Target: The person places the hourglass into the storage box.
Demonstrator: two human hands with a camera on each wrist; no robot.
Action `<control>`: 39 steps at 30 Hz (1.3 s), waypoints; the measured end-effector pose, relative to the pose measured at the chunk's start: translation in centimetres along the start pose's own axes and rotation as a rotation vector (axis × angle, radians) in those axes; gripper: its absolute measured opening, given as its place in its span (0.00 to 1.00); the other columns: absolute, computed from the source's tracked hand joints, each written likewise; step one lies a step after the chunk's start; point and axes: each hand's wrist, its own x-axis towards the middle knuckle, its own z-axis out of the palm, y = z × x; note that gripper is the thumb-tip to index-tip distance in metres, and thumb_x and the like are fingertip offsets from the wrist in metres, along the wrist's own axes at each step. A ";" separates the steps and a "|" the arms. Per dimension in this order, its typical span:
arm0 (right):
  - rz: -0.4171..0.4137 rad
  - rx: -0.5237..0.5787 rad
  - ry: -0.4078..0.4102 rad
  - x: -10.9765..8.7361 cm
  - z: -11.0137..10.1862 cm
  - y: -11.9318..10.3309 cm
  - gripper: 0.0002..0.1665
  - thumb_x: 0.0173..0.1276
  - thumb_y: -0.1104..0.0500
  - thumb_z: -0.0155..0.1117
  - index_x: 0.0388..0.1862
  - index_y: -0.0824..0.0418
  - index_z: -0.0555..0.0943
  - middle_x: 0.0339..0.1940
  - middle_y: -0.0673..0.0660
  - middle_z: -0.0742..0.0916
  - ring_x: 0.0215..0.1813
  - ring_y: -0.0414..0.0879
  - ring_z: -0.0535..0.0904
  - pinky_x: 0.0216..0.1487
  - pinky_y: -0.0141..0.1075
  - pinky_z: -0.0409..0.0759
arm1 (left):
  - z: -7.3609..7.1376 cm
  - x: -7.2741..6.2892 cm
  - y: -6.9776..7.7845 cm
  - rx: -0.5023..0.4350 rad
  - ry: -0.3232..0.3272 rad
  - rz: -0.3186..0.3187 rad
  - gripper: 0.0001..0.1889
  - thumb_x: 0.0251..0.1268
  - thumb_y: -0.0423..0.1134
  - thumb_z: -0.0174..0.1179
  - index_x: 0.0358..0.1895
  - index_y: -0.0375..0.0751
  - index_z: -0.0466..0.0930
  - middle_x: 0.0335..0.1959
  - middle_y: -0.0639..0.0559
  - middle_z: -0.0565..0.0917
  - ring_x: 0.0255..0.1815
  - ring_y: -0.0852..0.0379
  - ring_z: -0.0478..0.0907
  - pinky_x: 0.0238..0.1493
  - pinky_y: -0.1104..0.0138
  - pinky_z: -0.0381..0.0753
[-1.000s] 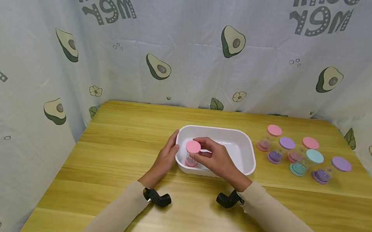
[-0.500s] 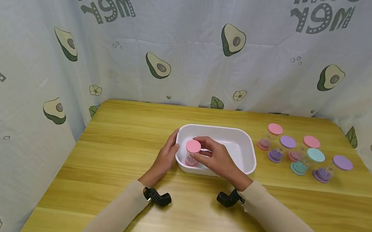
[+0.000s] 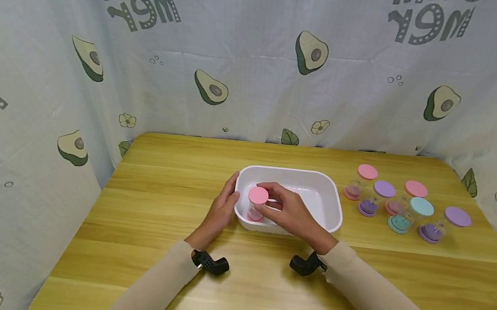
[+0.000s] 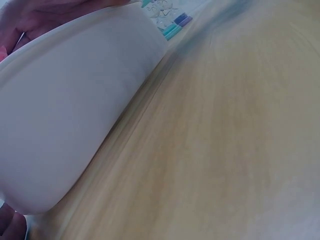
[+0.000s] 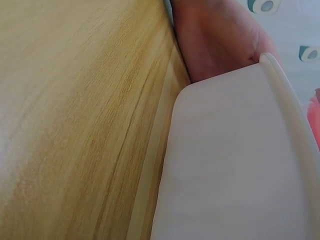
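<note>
A white plastic tray [image 3: 318, 195] sits on the wooden table. In it, near the left end, stands an upright hourglass [image 3: 258, 196] with a pink cap and base. My right hand [image 3: 292, 213] reaches over the near rim and pinches the hourglass from its right side with thumb and fingers. My left hand [image 3: 220, 211] holds the tray's left end, fingers along the outer wall and thumb at the rim. The left wrist view is mostly the tray's outer wall [image 4: 75, 105]. In the right wrist view, the left hand [image 5: 215, 40] rests against the tray's end.
Several hourglasses stand upright to the right of the tray: pink ones [image 3: 367, 172], purple ones [image 3: 457, 217] and a teal one [image 3: 421, 207]. The wooden table [image 3: 156, 174] ends at a pale curtain [image 3: 253, 45] printed with avocados, behind and at both sides.
The head view has shifted very slightly. Both hands, the tray and the pink hourglass keep their places.
</note>
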 end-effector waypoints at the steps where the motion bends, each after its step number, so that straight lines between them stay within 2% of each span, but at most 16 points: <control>1: 0.005 0.001 -0.004 0.0 0.0 0.0 0.27 0.61 0.57 0.71 0.58 0.61 0.76 0.55 0.57 0.82 0.55 0.50 0.81 0.54 0.37 0.80 | 0.0 0.0 0.0 0.000 0.000 -0.002 0.28 0.78 0.32 0.38 0.77 0.38 0.46 0.77 0.45 0.53 0.76 0.52 0.52 0.72 0.60 0.55; 10: 0.022 0.027 -0.025 0.1 0.0 0.1 0.29 0.62 0.59 0.70 0.61 0.65 0.75 0.58 0.61 0.81 0.57 0.54 0.80 0.56 0.41 0.79 | 0.1 0.0 0.3 0.007 0.011 -0.020 0.28 0.78 0.33 0.38 0.77 0.39 0.47 0.77 0.45 0.53 0.75 0.53 0.53 0.72 0.61 0.56; 17: 0.018 0.000 -0.022 0.0 -0.1 0.1 0.31 0.62 0.58 0.71 0.62 0.64 0.74 0.59 0.59 0.81 0.58 0.52 0.80 0.56 0.40 0.79 | 0.1 0.0 0.2 0.008 0.006 -0.008 0.28 0.78 0.32 0.37 0.77 0.38 0.47 0.77 0.44 0.53 0.75 0.52 0.52 0.73 0.60 0.55; 27: -0.005 -0.030 -0.003 -0.1 -0.3 -0.4 0.33 0.62 0.56 0.70 0.63 0.68 0.73 0.60 0.59 0.80 0.58 0.53 0.80 0.56 0.40 0.79 | 0.1 -0.1 0.2 0.000 0.008 -0.018 0.28 0.78 0.33 0.38 0.77 0.40 0.46 0.77 0.45 0.53 0.76 0.51 0.52 0.72 0.58 0.55; 33: -0.013 -0.046 0.010 -0.2 -0.6 -0.4 0.31 0.62 0.58 0.70 0.63 0.67 0.74 0.61 0.60 0.80 0.58 0.53 0.80 0.57 0.42 0.78 | 0.2 -0.1 0.1 -0.005 -0.001 -0.007 0.28 0.78 0.33 0.37 0.77 0.38 0.46 0.77 0.45 0.52 0.76 0.52 0.51 0.73 0.60 0.55; 39: 0.014 -0.059 0.021 -0.6 -0.9 -1.1 0.31 0.62 0.62 0.70 0.63 0.69 0.72 0.62 0.62 0.79 0.60 0.55 0.78 0.58 0.46 0.77 | 0.1 0.0 0.1 0.000 0.001 -0.014 0.28 0.78 0.34 0.38 0.77 0.39 0.46 0.77 0.45 0.52 0.76 0.52 0.51 0.73 0.60 0.55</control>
